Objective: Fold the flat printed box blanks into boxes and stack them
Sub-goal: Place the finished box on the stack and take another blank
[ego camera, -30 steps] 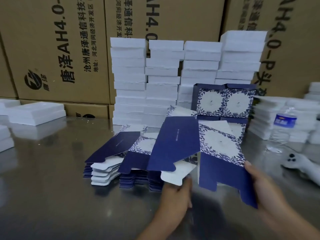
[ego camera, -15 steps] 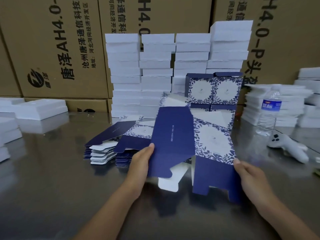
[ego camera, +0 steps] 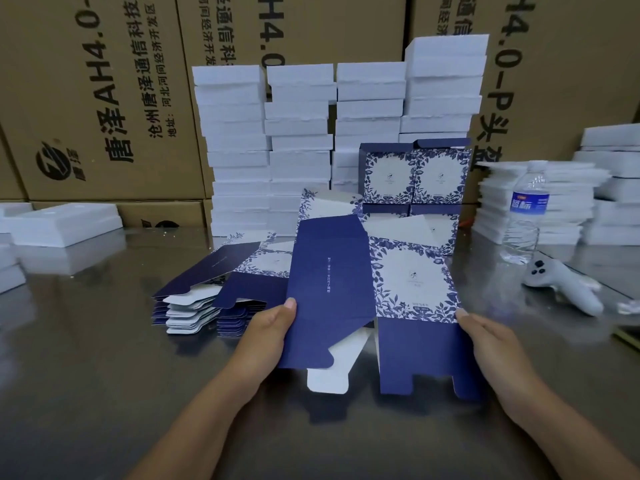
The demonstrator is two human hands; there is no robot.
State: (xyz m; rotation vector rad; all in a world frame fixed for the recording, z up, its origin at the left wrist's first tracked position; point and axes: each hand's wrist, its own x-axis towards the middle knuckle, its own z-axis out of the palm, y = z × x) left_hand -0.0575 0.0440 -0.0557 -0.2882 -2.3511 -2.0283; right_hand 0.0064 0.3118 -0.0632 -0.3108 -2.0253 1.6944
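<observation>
Nearest, the left hand [ego camera: 273, 327] pinches the left edge of a navy-and-white floral printed cardboard box blank [ego camera: 332, 289], with the thumb on the plain navy panel and the fingers behind it. The right hand [ego camera: 485, 341] grips the blank's right edge, thumb at the front and the other fingers hidden behind. The blank stands half opened over the brushed steel table [ego camera: 86, 358], its bottom flaps loose.

If the two hands press unevenly, the sleeve would likely buckle off its scores, and the dangling white flap could catch and crease.

Just left of the blank lies a fanned pile of flat navy blanks [ego camera: 207, 299], which the left forearm could easily scatter. Behind the blank, finished floral boxes [ego camera: 415, 174] stand two high and could topple if a new box is set down carelessly. To the blank's right are a clear plastic water bottle [ego camera: 524, 216] and a white handheld controller [ego camera: 561, 282].
</observation>
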